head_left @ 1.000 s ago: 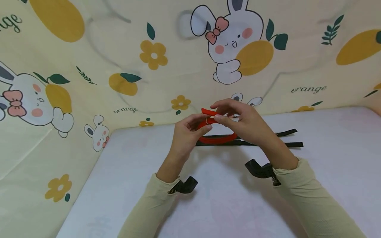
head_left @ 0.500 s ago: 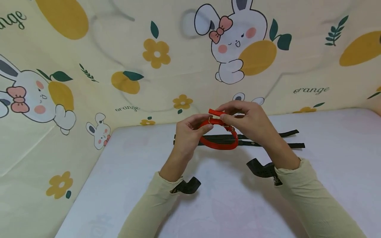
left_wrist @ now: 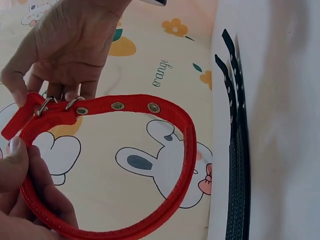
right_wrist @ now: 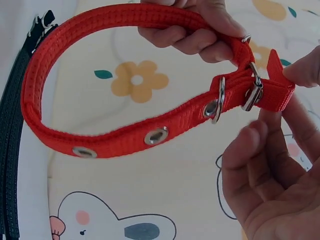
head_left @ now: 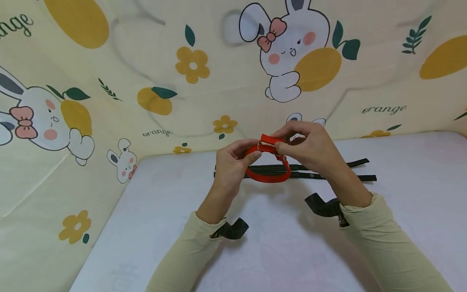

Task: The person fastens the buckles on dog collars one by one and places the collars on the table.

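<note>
A red collar (head_left: 268, 179) with metal eyelets is closed into a loop and held above the table. My left hand (head_left: 230, 166) pinches it at its upper left side, thumb on top. In the right wrist view the strap passes through a metal buckle (right_wrist: 254, 95), with a metal ring (right_wrist: 220, 100) beside it. The strap end (right_wrist: 275, 67) past the buckle is folded back. My right hand (head_left: 310, 142) pinches that end between thumb and finger. In the left wrist view the loop's eyelets (left_wrist: 118, 106) face the camera.
Behind the collar, two black straps (head_left: 366, 178) with eyelets lie side by side on the white table (head_left: 277, 251). In the right wrist view one has a metal buckle (right_wrist: 47, 19). A patterned cloth (head_left: 204, 97) hangs along the table's back and left.
My right hand has shifted slightly right. The strap end, earlier pointing left over the loop, now sits folded closer to the buckle. My left hand keeps its hold.
</note>
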Demonstrator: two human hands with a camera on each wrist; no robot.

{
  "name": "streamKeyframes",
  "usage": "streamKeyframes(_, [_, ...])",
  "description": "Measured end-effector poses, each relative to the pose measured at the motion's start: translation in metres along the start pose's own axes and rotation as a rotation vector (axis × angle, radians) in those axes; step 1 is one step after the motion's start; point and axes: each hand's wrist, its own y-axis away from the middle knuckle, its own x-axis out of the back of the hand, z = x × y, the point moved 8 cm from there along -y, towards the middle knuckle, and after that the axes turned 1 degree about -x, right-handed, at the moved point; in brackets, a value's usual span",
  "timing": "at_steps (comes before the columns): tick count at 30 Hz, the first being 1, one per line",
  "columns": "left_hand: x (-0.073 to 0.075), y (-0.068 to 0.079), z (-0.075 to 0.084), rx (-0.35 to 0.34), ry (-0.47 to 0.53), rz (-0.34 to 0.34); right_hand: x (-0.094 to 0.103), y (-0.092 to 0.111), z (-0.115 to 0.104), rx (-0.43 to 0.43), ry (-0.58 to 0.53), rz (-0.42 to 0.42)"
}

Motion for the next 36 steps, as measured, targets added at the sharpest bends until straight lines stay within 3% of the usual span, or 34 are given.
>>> streamKeyframes(15, [-0.004,0.0034,0.0031,0.009,-0.021,-0.014,0.0004,0.0013,0.0019,-0.038,0.056,0.02])
streamKeyframes(36, [-0.0022,0.0025,0.0088,-0.051,-0.017,0.016,-0.0026,0.0004,0.0006,-0.047,0.158,-0.015])
